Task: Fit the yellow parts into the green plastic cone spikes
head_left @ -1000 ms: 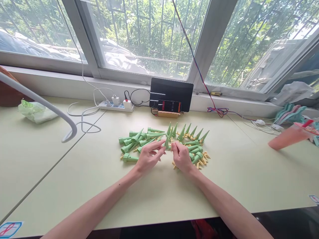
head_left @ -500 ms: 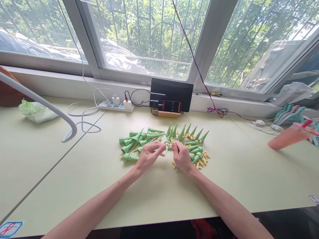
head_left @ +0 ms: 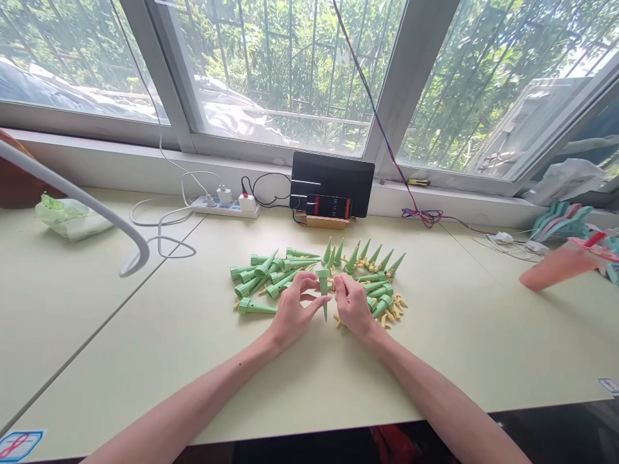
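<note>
While the left hand (head_left: 296,306) pinches one green spike (head_left: 324,287), point down, between thumb and fingers, the right hand (head_left: 352,301) sits closed beside its wide end, apparently on a yellow peg (head_left: 331,281); steady spike, square alignment advisable.

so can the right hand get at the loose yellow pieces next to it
Likely yes: the yellow pieces lie close beside the right hand, several uncovered, though its pinched grip would first have to open.

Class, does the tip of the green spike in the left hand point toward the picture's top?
No, the green spike in the left hand has its wide end uppermost, its tip lowest.
</note>
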`<state>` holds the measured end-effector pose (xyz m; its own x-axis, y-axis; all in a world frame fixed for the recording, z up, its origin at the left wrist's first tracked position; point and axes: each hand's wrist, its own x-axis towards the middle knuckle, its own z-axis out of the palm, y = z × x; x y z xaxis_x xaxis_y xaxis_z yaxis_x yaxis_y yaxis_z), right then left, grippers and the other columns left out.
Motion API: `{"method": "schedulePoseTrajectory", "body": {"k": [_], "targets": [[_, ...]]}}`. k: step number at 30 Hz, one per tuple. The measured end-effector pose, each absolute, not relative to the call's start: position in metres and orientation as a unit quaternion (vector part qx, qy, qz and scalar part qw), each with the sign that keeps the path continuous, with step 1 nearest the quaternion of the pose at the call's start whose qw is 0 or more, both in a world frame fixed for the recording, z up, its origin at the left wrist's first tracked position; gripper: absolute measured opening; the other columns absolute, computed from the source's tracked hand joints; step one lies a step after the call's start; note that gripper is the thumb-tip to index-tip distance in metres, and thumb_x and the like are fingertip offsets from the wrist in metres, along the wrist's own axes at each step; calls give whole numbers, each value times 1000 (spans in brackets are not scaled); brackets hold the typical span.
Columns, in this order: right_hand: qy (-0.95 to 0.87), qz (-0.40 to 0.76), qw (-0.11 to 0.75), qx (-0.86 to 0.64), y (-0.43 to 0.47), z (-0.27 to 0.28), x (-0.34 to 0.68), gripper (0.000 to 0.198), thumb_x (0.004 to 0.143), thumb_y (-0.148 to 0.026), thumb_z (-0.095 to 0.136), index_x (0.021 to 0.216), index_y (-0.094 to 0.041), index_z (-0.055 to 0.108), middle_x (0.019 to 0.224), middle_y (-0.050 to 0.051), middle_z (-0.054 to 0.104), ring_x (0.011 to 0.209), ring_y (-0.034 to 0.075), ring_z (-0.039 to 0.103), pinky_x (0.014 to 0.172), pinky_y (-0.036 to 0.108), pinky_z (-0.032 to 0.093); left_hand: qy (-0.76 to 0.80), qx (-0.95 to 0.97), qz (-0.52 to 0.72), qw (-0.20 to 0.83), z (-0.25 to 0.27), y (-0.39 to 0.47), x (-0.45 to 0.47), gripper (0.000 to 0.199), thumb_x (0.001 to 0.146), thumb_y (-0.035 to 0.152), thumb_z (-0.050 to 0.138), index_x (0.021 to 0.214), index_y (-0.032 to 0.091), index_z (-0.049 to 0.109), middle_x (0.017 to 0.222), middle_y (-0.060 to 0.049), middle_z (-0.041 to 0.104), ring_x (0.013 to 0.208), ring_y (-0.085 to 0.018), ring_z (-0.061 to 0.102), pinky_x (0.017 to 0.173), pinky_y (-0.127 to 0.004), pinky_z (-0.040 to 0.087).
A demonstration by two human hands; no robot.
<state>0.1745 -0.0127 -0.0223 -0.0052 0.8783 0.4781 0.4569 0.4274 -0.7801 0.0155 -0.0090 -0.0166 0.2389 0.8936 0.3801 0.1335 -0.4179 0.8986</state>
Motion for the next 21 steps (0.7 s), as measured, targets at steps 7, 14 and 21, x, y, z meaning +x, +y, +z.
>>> {"method": "schedulePoseTrajectory", "body": {"k": [7, 14, 21], "targets": [[-685, 229, 505, -473, -14, -23, 175, 34, 102, -36, 34, 70, -22, 36, 57, -4, 40, 51, 12, 36, 50, 26, 30, 388, 712, 457, 365, -16, -7, 15, 21, 86, 38, 65, 87, 18, 57, 84, -2, 59, 76, -14, 59, 64, -25, 54], [-689, 238, 498, -470, -16, -22, 175, 36, 102, -39, 33, 71, -22, 38, 57, -4, 39, 51, 12, 36, 50, 25, 30, 382, 725, 476, 317, -17, -5, 12, 28, 86, 42, 65, 73, 19, 56, 75, -1, 52, 66, -12, 49, 54, -22, 46], [-688, 232, 504, -468, -16, -20, 175, 35, 102, -37, 35, 70, -22, 38, 59, -3, 41, 52, 12, 37, 51, 25, 31, 385, 736, 471, 296, -18, -4, 9, 32, 87, 43, 64, 68, 18, 56, 63, 2, 50, 56, -10, 43, 49, -22, 39]]}}
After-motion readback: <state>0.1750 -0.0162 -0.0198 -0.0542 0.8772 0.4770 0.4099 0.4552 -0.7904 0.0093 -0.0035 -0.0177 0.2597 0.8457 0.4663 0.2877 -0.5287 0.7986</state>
